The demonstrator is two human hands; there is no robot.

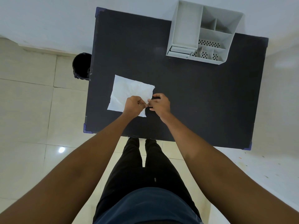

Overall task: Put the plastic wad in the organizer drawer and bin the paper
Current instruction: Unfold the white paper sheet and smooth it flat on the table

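A creased white paper [127,92] lies flat on the black table [202,94], left of centre. My left hand [134,105] rests on the sheet's near right part, fingers pinched at its right edge. My right hand [160,105] sits just off that edge, touching the left hand's fingertips. Its fingers curl around a small dark lump that looks like the plastic wad [155,98], mostly hidden. The grey organizer [186,25] stands at the table's far right, its small drawer [178,51] at the lower front left, looking shut.
A black bin [80,65] stands on the tiled floor against the table's left edge, level with the paper's far side. The organizer has several open compartments. My legs are at the table's near edge.
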